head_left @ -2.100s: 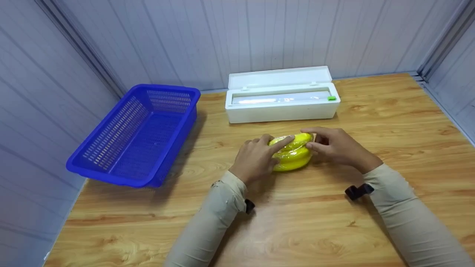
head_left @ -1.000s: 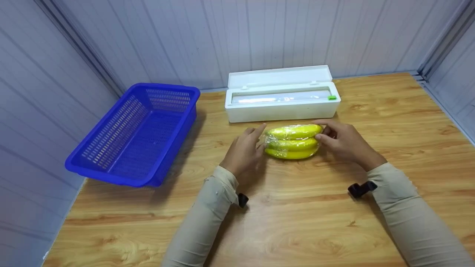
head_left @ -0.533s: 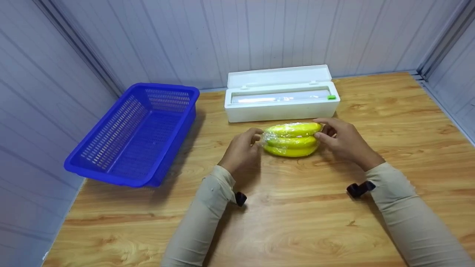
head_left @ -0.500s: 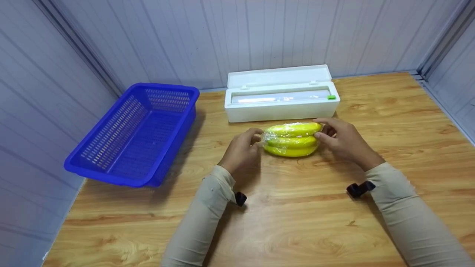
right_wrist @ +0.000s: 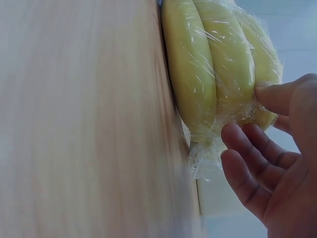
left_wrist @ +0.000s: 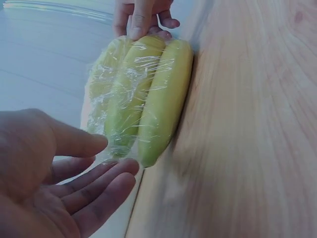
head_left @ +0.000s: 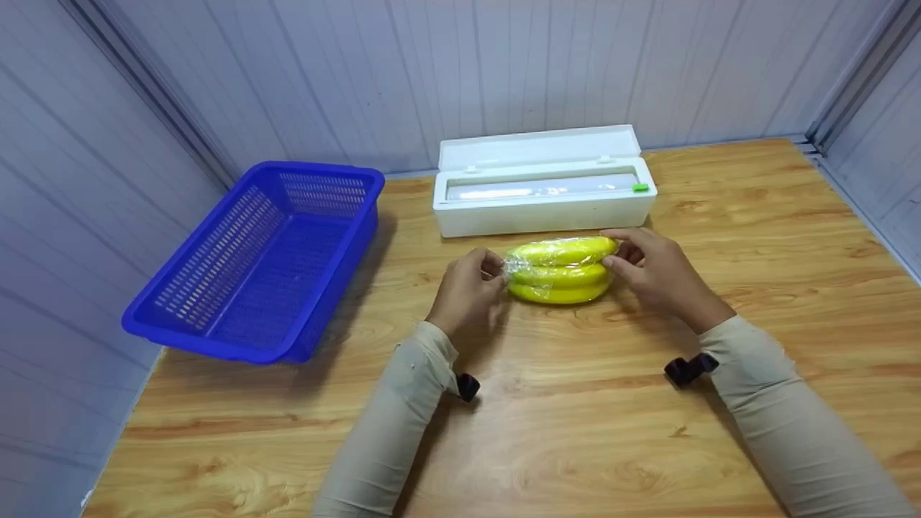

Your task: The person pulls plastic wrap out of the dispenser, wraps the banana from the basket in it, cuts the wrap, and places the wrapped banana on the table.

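A bunch of yellow bananas (head_left: 561, 272), wrapped in clear cling film (right_wrist: 200, 158), lies crosswise on the wooden table in the head view. At its left end my left hand (head_left: 468, 291) pinches the gathered film between thumb and fingertips. The left wrist view shows that thumb and the fingers (left_wrist: 106, 186) around the greenish tips. My right hand (head_left: 662, 277) holds the opposite end, with its index finger over the upper banana and its thumb against the front. Seen from the right wrist, the thumb (right_wrist: 277, 96) presses on the wrapped fruit, and a loose tuft of film sticks out below.
Close behind the bananas stands a long white cling film dispenser (head_left: 543, 216), lid raised, with a film roll inside and a green slider (head_left: 640, 188) at its right. A blue perforated basket (head_left: 334, 280) sits at the left. Panelled walls (head_left: 532, 65) border the table (head_left: 575, 432).
The bananas moved away from me, towards the dispenser, and turned level. My left hand left the top of them, drew back to their left end and curled its fingers there. The right hand kept its hold.
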Tool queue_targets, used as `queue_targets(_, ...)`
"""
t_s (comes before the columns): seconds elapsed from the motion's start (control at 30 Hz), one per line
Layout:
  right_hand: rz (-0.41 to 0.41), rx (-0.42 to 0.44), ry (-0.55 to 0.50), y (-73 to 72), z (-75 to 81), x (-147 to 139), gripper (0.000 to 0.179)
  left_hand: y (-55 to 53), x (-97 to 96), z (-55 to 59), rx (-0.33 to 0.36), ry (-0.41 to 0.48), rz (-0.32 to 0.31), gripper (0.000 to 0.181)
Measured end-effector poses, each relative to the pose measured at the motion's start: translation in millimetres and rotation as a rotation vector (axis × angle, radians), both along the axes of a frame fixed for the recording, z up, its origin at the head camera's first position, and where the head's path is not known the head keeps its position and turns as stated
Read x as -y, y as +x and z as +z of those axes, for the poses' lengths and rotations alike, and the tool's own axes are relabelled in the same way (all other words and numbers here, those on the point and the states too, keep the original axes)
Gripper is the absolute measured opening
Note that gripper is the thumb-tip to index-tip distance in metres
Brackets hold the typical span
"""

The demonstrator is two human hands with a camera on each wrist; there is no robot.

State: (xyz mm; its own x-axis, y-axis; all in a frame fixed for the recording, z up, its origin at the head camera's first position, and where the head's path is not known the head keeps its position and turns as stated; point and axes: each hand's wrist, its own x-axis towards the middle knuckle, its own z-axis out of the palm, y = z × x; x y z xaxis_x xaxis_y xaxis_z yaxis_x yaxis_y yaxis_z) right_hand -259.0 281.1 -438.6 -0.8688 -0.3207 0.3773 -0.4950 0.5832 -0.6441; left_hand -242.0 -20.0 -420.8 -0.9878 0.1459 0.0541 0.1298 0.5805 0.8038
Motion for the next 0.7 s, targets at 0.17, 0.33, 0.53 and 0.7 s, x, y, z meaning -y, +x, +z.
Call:
queue_targets(0.17, 0.005, -0.009, -0.009, 2.4, -0.1, 7, 0.036, -1.7, -0.6, -2.1, 0.000, 0.042, 0.079, 0.009)
queue_targets(0.33, 0.003, -0.009, -0.007, 3.3, -2.0, 13, 0.036, -1.4, -1.4, -1.8, -0.004, 0.034, 0.119, 0.010)
queue_targets(0.53, -0.012, -0.014, -0.023, 4.9, -2.2, 16, 0.037, 1.1, -3.0, 1.8, -0.007, 0.023, 0.135, 0.018)
queue_targets(0.7, -0.019, -0.010, -0.046, 5.4, -1.5, 19, 0.038, 3.8, -4.8, 5.1, -0.038, -0.024, 0.114, 0.025)
